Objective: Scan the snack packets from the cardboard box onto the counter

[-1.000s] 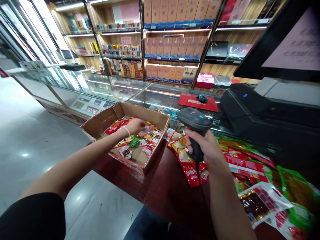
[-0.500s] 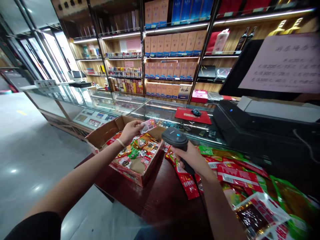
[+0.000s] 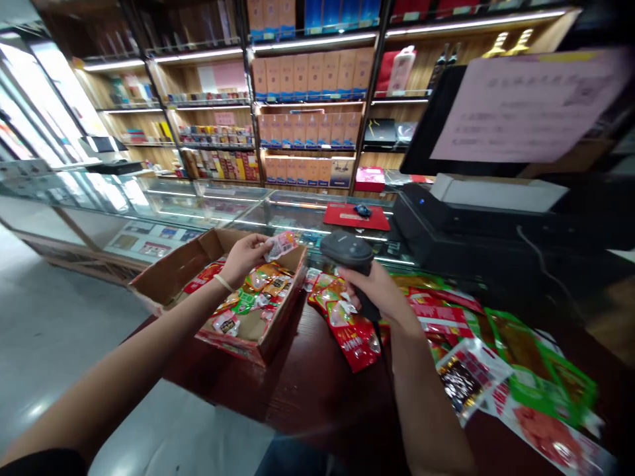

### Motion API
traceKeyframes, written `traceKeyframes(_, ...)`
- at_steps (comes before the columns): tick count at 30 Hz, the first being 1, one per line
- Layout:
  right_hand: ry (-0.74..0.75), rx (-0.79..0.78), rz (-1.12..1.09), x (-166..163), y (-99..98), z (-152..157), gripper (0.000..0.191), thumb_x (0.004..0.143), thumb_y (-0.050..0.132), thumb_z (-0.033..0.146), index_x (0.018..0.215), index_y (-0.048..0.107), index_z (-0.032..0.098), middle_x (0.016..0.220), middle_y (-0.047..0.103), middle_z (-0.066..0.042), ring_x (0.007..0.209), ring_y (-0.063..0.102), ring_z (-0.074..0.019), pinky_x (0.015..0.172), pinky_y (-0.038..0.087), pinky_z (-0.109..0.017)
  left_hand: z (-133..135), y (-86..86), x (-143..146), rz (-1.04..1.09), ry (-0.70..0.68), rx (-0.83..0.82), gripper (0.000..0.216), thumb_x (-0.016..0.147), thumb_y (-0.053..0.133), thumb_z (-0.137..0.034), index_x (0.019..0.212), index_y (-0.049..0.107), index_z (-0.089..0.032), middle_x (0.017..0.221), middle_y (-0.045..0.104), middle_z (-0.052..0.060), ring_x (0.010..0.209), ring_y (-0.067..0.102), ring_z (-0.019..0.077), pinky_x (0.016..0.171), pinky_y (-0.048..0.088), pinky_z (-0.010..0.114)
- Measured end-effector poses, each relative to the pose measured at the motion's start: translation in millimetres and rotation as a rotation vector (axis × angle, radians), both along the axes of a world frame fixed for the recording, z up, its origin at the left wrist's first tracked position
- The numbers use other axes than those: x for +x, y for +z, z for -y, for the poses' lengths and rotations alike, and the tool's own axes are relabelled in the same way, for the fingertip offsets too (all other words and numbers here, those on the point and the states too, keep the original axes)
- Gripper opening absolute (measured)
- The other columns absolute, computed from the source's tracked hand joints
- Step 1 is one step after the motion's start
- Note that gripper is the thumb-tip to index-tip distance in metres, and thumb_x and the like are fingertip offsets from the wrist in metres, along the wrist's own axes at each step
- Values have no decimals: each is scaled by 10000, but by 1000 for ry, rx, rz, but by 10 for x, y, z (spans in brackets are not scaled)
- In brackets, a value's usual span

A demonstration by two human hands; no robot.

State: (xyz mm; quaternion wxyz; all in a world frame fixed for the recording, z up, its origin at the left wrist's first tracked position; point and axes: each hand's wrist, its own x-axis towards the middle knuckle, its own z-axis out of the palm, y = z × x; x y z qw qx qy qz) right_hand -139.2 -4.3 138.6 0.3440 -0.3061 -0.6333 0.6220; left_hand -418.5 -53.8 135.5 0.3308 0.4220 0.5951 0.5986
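Observation:
My left hand (image 3: 244, 259) pinches a small pink-and-clear snack packet (image 3: 281, 246) by its edge, above the open cardboard box (image 3: 262, 354). Inside that box lie several small snack packets (image 3: 247, 301) in red, green and orange. My right hand (image 3: 374, 291) is wrapped round the handle of a black barcode scanner (image 3: 347, 250), whose head points left toward the packet, a short gap between them. Under the scanner, red snack bags (image 3: 350, 337) lie on the dark wooden table (image 3: 292, 396).
More snack bags (image 3: 538, 367) in green and red are spread at the right. Behind stands a glass display counter (image 3: 208, 201) with a red mat (image 3: 342, 215) on it. A monitor (image 3: 421, 132) with a pink paper sheet (image 3: 520, 112) stands at the right, before shelves of boxed goods.
The view has turned right, so most things appear shifted left. My left hand still holds the packet, and the scanner stays in my right hand. The scanner's blue light no longer shows.

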Motion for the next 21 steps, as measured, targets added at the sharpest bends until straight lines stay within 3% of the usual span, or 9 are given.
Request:
traceKeyframes(6,-255,15,-144,637,202,-144,329,722,733,458,749,521,208,506,528,60,354,463,-85,327,382,-192,-388,-45,588,-59,-201,-63,449,625,764,-506,832,594,-146,749,656,7,633,605,120,596,506,243)
traceKeyframes(11,-430,60,-194,1061,249,-194,302,723,718,429,730,498,222,502,502,68,351,443,-83,328,375,-196,-875,-322,1157,-199,-331,-140,375,676,723,-485,811,599,-159,671,626,2,586,574,124,564,466,243)
traceKeyframes(17,-548,91,-274,1380,214,-235,262,763,662,427,750,478,241,509,487,67,360,443,-95,338,356,-209,-1142,-644,1796,-766,-421,-61,202,820,569,-360,838,666,-184,803,696,40,741,624,178,669,457,271)
traceKeyframes(21,-564,109,-283,1491,178,-267,283,750,667,469,802,493,251,510,482,72,353,447,-102,343,363,-226,-1094,-814,2121,-1038,-690,-54,233,849,524,-273,985,702,-210,928,722,53,858,650,199,765,463,278)
